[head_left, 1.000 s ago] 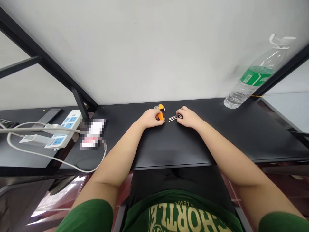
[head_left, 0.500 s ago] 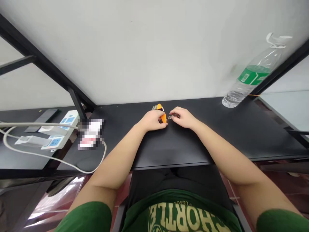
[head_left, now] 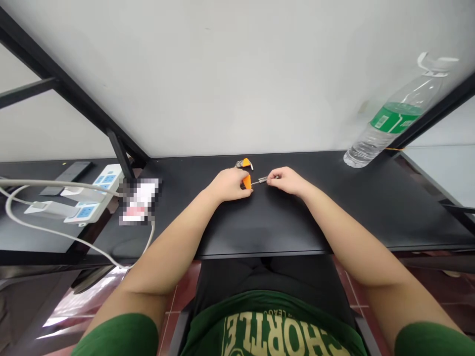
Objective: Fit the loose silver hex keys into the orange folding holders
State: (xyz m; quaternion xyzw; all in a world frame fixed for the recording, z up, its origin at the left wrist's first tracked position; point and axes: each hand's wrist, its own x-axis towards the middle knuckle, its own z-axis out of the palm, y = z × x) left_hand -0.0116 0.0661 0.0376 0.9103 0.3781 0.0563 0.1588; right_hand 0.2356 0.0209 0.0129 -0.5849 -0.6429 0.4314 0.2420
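My left hand (head_left: 229, 185) is closed around an orange hex key holder (head_left: 247, 181), low over the black table. My right hand (head_left: 285, 181), just to its right, pinches a small bunch of metal hex keys (head_left: 263, 179) whose ends point left. One thin key reaches across to the holder's right side; I cannot tell whether it sits in a hole. Behind my left hand, a second orange holder (head_left: 246, 162) lies on the table with several keys in it. My fingers hide part of the held holder and the far ends of the keys.
Toward the wall at the right stands a large clear bottle (head_left: 382, 126) with a green label. On the left are a white power strip (head_left: 97, 193) with plugs and cables, a dark flat device (head_left: 67, 178) and a blurred-out item (head_left: 140, 201). Black frame bars flank the table (head_left: 267, 227).
My hands have moved slightly apart, and the held keys stand further from the holder, with one thin key stretching between. The second holder now shows clear of my left fingers.
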